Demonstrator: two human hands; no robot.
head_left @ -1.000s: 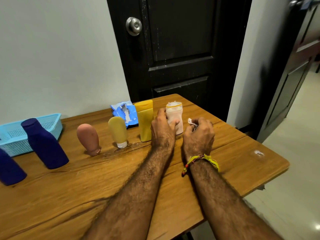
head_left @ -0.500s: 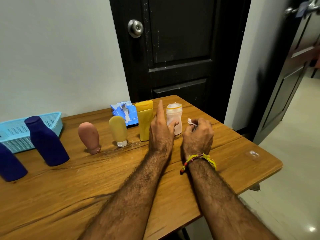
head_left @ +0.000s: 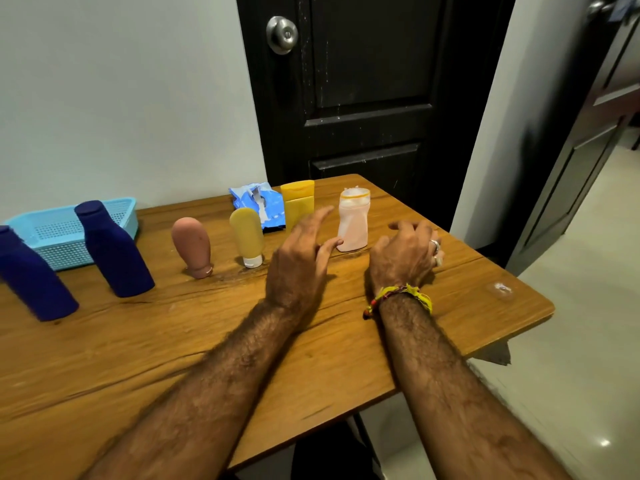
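Noted left hand (head_left: 299, 261) above brown wooden table (head_left: 346, 358), fingers loosely spread, thumb tip just beside base of dented pale pink plastic bottle (head_left: 353, 223) standing upright. Noted right hand (head_left: 403, 258) right of same bottle, apart from it, fingers loosely curled; small white item (head_left: 435, 251) at outer fingers, nature undetermined. Recorded yellow thread band (head_left: 405, 296) on right wrist.

Looked like a home interior: dark panelled door (head_left: 363, 98) with round knob (head_left: 282, 35) upper centre, plain painted wall (head_left: 121, 98) upper left, wooden table (head_left: 311, 358) with toiletry bottles (head_left: 114, 251) centre, tiled floor (head_left: 588, 306) at right.
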